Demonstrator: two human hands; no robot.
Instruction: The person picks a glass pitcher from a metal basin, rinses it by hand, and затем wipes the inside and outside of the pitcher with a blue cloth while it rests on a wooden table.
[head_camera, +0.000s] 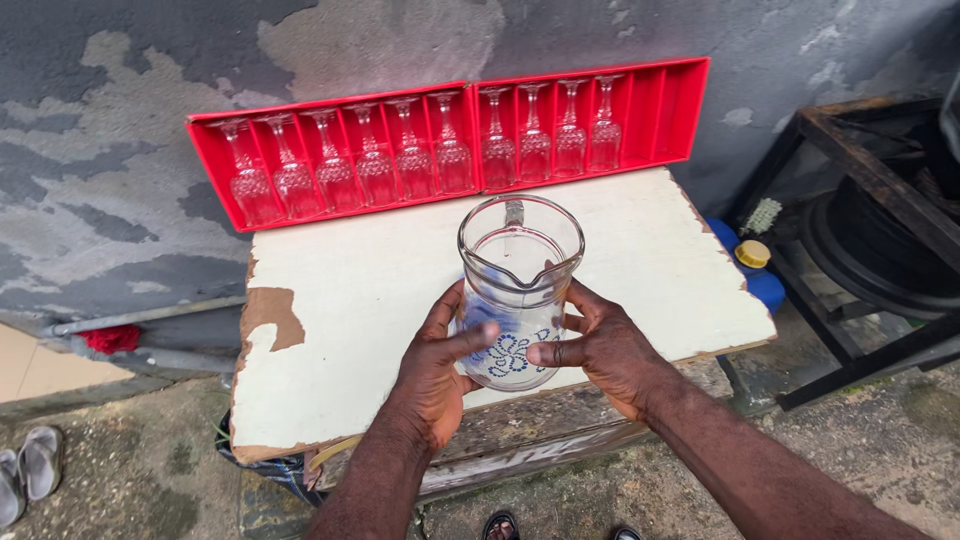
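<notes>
My fingers (478, 338) are wrapped around the lower body of a clear glass pitcher (518, 290) — left hand (435, 370) on its left flank with the thumb laid across the blue dotted flower pattern, right hand (600, 350) on the right flank with the thumb pressing in from that side. Both hands are closed on the glass; neither is free. The pitcher stands upright between my palms, spout toward me, handle on the far side, and appears empty. Whether its base rests on the white board (340, 330) or is lifted just clear of it I cannot tell, as my fingers hide the foot. Judgement: the step in hand is a two-handed hold on the pitcher over the near edge of the board — any further move calls for an even grip, since smooth glass can slip. Beyond it, at the back of the board, a red tray (660, 110) leans against the grey wall (120, 120), holding a row of stemmed glasses (375, 165); two compartments at its right end stand vacant.
</notes>
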